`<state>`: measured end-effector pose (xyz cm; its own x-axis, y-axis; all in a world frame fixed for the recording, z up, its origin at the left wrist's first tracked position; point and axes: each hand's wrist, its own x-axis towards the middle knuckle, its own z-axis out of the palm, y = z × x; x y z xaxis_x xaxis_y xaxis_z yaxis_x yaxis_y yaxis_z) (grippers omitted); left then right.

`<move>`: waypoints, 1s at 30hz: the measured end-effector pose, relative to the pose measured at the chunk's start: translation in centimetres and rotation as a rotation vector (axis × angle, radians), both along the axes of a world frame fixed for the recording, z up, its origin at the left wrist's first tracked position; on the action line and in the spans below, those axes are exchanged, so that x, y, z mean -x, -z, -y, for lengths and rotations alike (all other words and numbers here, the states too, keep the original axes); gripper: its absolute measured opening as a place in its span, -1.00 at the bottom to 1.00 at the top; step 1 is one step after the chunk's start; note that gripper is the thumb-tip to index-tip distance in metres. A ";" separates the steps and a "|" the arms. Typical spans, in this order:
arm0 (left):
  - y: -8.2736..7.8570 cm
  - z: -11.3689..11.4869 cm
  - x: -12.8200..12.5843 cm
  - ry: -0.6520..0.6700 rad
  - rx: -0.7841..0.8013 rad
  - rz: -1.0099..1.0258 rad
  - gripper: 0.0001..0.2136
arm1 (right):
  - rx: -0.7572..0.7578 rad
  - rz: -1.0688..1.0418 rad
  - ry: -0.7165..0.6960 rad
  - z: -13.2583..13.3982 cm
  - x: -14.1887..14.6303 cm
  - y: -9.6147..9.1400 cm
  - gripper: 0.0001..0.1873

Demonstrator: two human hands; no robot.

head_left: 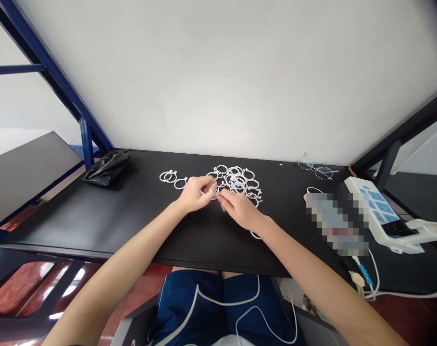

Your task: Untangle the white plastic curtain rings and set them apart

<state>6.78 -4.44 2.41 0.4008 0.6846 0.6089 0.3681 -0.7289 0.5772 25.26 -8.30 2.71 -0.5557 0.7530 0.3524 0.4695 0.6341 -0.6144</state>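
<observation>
The single view looks from the wearer's head, facing forward and down across the black surface. It stands near and takes in a wide sweep: white rings around mid-frame, wall filling the top, the wearer's lap at the bottom.

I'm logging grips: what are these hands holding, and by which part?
The left hand and right hand seem to pinch a white ring; the gripped part is hidden.
</observation>
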 end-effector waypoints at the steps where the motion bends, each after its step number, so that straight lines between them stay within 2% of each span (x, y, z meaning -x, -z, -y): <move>1: -0.1 0.1 0.0 0.000 0.002 0.005 -0.83 | -0.004 -0.001 -0.003 0.0 0.0 0.0 -0.75; 30: 0.0 0.1 -0.1 0.004 -0.067 -0.027 -0.78 | -0.065 0.084 0.026 0.3 0.3 0.4 -0.81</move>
<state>6.83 -4.50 2.36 0.4200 0.6411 0.6423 0.3798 -0.7670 0.5172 24.95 -8.62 2.31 -0.5659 0.7446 0.3539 0.5346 0.6582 -0.5301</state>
